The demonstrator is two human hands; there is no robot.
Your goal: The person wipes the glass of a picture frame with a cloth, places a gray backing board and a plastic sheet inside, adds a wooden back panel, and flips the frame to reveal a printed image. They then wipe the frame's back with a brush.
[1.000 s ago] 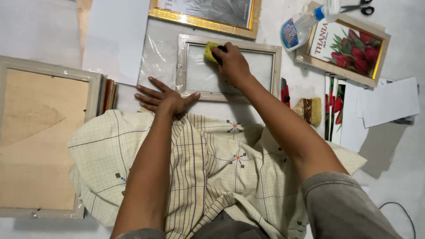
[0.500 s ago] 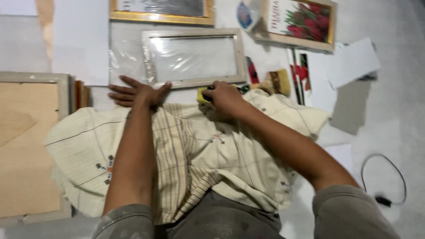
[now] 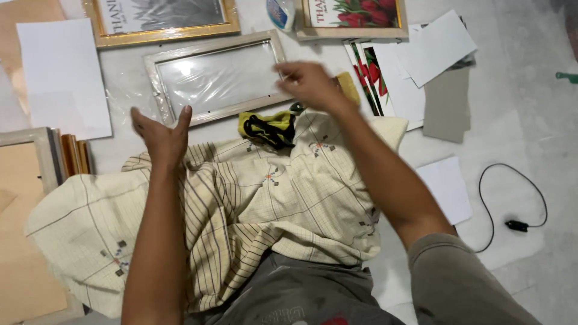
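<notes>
The yellow cloth (image 3: 268, 127) lies dropped on the checked fabric (image 3: 253, 204), just near the glass-fronted frame (image 3: 220, 75). Both hands hover empty: left hand (image 3: 161, 133) spread open, right hand (image 3: 307, 83) blurred, fingers loosely apart. Wiping looks finished.

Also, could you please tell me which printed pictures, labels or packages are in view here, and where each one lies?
Gold-framed print: top left, rectangular, grey picture.
Tulip print: top centre-right, pale wooden frame, red flowers, green leaves.
Labelled bottle: between those two, white with blue label.
Loose flower prints: beside the right hand, narrow strips, red and green.
</notes>
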